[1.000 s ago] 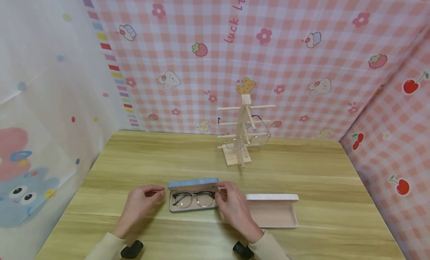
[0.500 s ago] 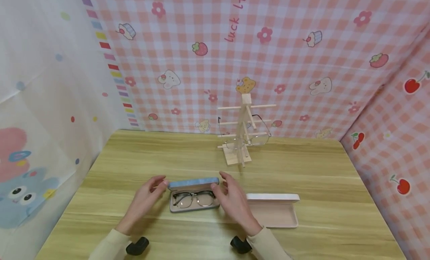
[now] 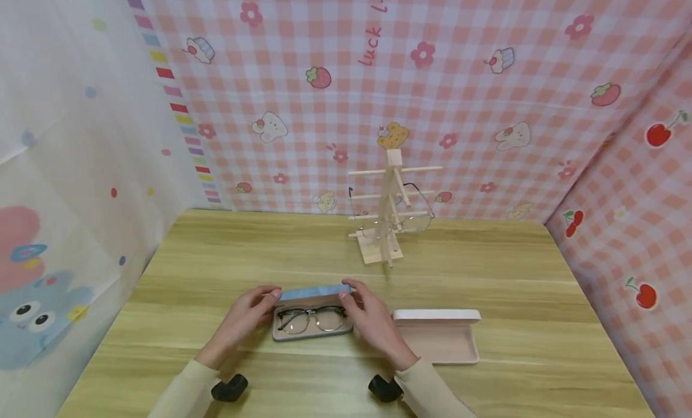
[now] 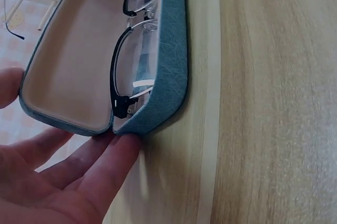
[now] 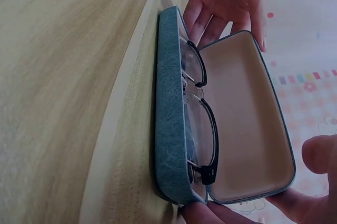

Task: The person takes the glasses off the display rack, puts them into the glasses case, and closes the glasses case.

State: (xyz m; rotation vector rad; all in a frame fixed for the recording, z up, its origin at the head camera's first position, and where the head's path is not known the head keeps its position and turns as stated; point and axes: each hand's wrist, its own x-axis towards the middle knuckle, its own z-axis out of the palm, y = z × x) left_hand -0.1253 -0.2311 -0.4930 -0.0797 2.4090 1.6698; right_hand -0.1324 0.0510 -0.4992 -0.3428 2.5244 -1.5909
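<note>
Blue case (image 3: 316, 292): stood with lid raised on the surface (image 3: 270, 250), black-rimmed glasses (image 3: 311, 312) inside.
Hands: the left hand (image 3: 245, 316) was loosely spread at its left end, thumb at the lid's rim; the right hand (image 3: 373, 319), likewise, at its right.
Hidden: the right wrist covered the white case's (image 3: 437, 314) near-left part; wire-rimmed glasses (image 3: 416, 230) were faint against the wooden stand (image 3: 387, 196).
Edges: surface ran on past both cases, near edge cut off.
Count: two cases, two glasses, one stand.
</note>
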